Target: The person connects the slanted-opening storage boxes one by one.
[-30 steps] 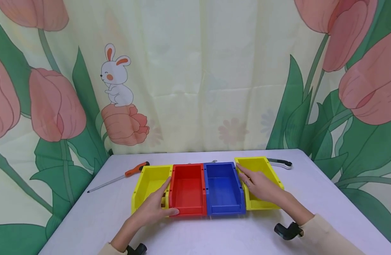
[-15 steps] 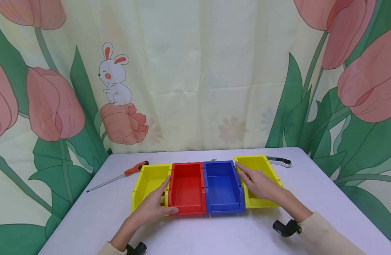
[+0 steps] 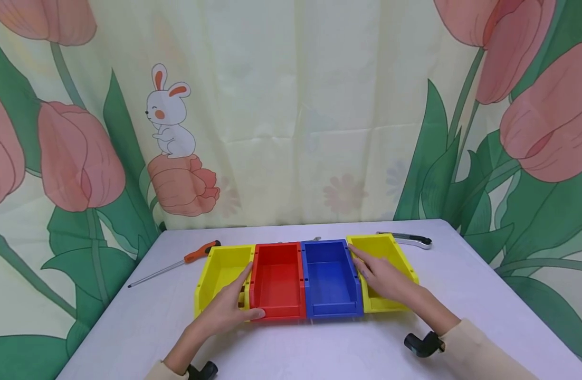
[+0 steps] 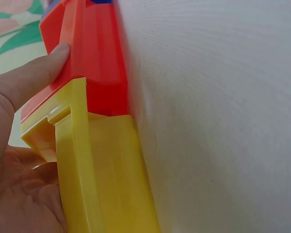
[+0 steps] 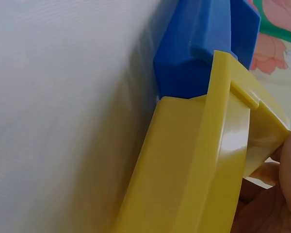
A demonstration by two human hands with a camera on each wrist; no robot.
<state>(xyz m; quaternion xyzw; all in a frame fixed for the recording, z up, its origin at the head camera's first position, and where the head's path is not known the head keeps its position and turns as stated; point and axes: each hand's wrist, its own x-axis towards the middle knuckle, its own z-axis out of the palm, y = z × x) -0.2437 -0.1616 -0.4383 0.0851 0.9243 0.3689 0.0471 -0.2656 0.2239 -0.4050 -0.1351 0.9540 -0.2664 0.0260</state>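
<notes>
Several plastic bins stand side by side: a left yellow bin, a red bin, a blue bin and a right yellow bin. My left hand holds the front corner where the left yellow and red bins meet. In the left wrist view its thumb lies on the red front lip, with the other fingers behind the yellow edge. My right hand grips the right yellow bin by its side next to the blue one. Those fingers are partly hidden behind the yellow front in the right wrist view.
An orange-handled screwdriver lies left of the bins. Behind the right yellow bin is a black-and-silver tool, partly covered. A small metal tool end shows behind the blue bin. A printed curtain hangs behind the white table.
The right yellow bin has shifted slightly left and toward me with my right hand, showing more of the tool behind it. My left hand stays in the same place on the bins.
</notes>
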